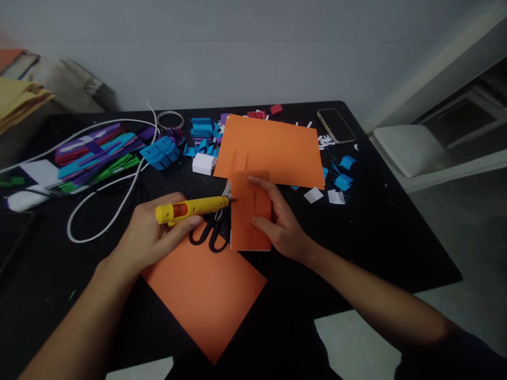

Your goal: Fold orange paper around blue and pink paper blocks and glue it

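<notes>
A yellow glue gun (pixel 193 209) is gripped by my left hand (pixel 148 232), its dark nozzle pointing right and reaching the left edge of an orange card (pixel 241 227). My right hand (pixel 285 221) pinches this upright card from its right side, fingers on its face, where a narrow orange strip shows. Black-handled scissors (pixel 217 232) lie just left of the card, partly covered by it and the glue gun. Beneath the scissors and my left hand, a loose orange paper sheet (pixel 214 295) rests turned cornerwise.
Behind the card lies a larger orange sheet (pixel 277 148), with blue and white paper scraps (pixel 344 182) to its right. A phone (pixel 336 125) sits in the far right corner. Coloured paper strips (pixel 97 153), a looped white cable (pixel 73 227) and a tape ring (pixel 170 117) occupy the left.
</notes>
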A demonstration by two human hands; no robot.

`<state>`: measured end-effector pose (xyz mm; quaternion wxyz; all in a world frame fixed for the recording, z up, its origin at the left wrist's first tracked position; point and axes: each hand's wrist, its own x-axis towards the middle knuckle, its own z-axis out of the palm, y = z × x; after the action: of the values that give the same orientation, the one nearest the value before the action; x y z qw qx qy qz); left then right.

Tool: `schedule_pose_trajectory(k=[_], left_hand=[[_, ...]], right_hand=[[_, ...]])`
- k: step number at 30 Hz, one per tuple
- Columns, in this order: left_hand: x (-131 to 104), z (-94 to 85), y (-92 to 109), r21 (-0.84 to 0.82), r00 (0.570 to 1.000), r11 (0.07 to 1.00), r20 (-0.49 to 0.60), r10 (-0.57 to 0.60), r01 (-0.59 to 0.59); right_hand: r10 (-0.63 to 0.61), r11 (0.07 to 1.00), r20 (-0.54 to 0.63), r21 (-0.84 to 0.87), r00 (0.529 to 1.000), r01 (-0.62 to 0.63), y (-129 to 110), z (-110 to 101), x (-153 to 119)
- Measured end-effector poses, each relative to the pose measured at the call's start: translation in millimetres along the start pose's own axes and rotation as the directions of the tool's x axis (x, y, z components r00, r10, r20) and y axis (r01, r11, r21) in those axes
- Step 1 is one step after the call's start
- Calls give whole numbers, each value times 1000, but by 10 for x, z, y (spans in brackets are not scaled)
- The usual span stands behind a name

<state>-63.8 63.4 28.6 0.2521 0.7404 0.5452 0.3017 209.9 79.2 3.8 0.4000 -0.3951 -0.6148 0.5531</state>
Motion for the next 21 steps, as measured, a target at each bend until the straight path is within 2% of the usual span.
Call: schedule_pose_trajectory(k=[7, 11, 21], left_hand=[[2, 5, -4, 25, 998, 998, -18, 58, -58], [4, -9, -7, 58, 994, 993, -21, 104, -103], [31, -19, 30, 58, 976, 974, 34, 216, -217]], right_hand=[[11, 998, 9, 68, 1000, -11, 12, 5, 2], [-23, 999, -15, 37, 1000, 24, 11, -3, 14], [-3, 994, -50, 104, 999, 9, 60, -16, 48]])
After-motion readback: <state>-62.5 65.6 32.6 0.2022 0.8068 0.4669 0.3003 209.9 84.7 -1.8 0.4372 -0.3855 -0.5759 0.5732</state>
